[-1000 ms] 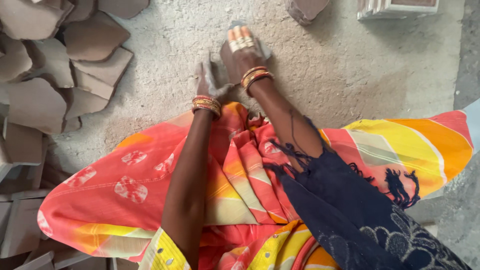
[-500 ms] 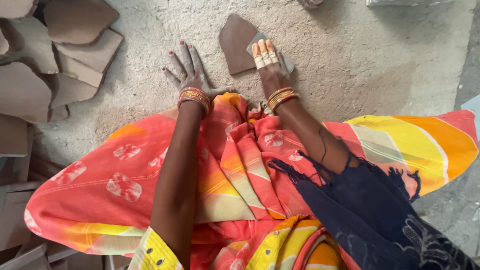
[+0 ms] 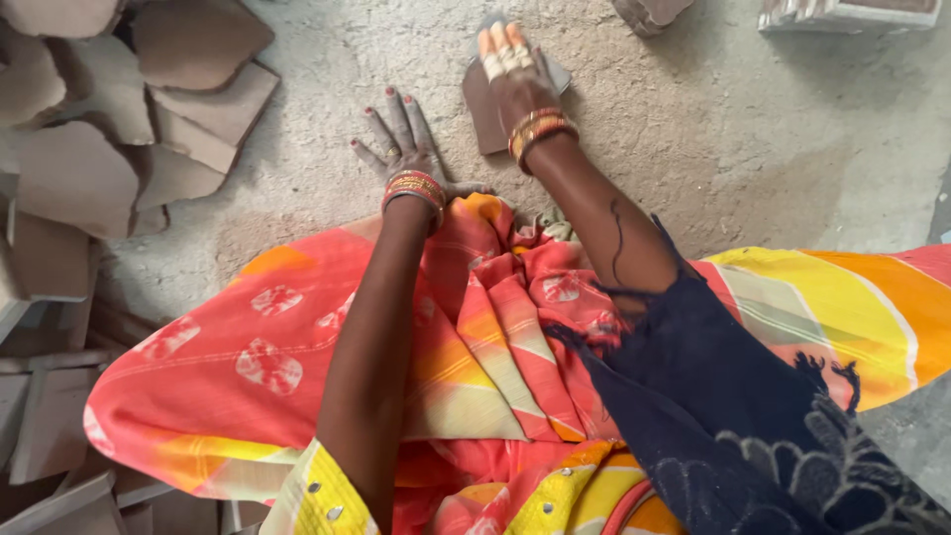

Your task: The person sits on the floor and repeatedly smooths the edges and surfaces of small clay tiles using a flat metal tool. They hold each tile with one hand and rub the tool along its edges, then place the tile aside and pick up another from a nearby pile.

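Slab [image 3: 487, 111] of brown clay looks stiff, brittle; right hand [image 3: 515, 84] lies flat on it, gripping nothing; left hand [image 3: 404, 149] lies splayed on floor [image 3: 693, 129]; edges suit lifting.

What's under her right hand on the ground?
The right hand lies flat on a brown clay shard on the gritty floor. The shard's middle is covered by the palm, so its full shape is hidden.

Soft, even daylight; faint shadows fall on the floor [image 3: 753, 149]; the picture is sharp, without glare, slightly stretched at the edges.
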Demonstrator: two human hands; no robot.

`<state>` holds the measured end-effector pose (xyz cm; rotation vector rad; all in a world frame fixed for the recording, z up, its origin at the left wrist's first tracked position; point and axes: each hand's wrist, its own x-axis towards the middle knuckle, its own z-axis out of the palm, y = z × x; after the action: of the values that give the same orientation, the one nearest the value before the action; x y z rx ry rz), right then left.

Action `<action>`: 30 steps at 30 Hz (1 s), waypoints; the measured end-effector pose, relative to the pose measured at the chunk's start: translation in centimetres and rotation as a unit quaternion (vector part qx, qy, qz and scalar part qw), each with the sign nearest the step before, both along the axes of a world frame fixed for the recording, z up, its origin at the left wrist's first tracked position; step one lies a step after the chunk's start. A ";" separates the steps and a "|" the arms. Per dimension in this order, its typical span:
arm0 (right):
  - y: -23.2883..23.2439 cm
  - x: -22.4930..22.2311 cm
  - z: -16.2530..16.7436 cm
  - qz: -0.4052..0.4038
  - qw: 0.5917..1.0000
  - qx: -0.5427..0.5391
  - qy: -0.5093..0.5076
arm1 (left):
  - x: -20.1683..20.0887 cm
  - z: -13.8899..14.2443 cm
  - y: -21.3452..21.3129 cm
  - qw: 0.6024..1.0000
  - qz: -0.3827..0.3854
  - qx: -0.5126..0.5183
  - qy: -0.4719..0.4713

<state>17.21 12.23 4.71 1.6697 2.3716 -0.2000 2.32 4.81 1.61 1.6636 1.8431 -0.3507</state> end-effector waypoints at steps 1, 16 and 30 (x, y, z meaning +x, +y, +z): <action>0.1 -0.7 0.4 -0.046 0.993 -0.101 -0.033 | 0.0 0.1 -0.1 1.000 -0.001 0.003 -0.002; -10.6 9.9 -4.3 0.062 0.993 0.086 0.057 | 0.1 -0.6 -0.4 1.000 0.003 0.025 -0.004; -11.0 7.0 -1.9 0.112 0.981 0.086 0.131 | 0.4 0.3 0.1 1.000 0.002 -0.016 0.006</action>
<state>24.23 1.22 2.86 1.5093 2.8228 -0.1892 2.72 4.94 1.93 1.6394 1.8406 -0.3867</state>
